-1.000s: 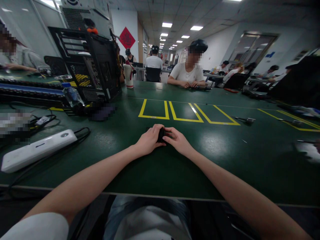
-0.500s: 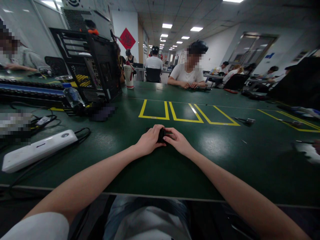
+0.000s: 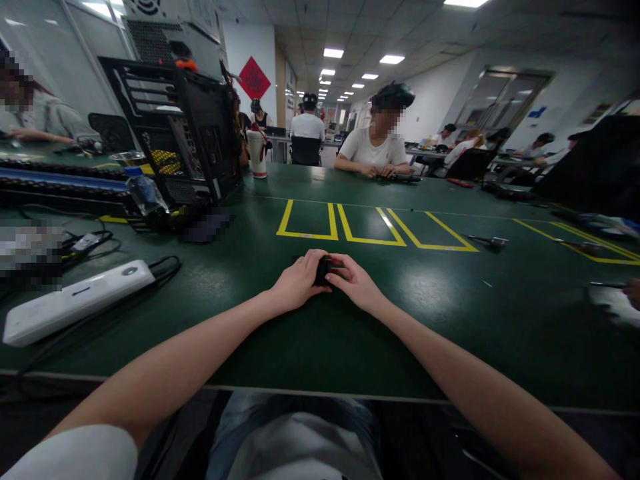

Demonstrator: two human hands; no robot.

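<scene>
A small black block-shaped object [image 3: 321,271] rests low over the green table [image 3: 320,347], mostly hidden by my fingers. My left hand [image 3: 299,280] wraps round it from the left, thumb at its near side. From the right, my right hand [image 3: 354,281] pinches its right side with thumb and fingertips. Its exact kind cannot be made out. Yellow tape outlines [image 3: 307,235] lie on the table just beyond my hands.
On the left are a white power strip [image 3: 80,300] with cables, a plastic bottle [image 3: 145,191] and a black computer case [image 3: 200,127]. A paper cup [image 3: 257,155] stands behind. A metal-ended tool [image 3: 493,242] lies right. Across the table sits a person [image 3: 377,147].
Both hands stay almost still round the black object. The view shifts very slightly, and a person's hand at the far right edge moves a little.
</scene>
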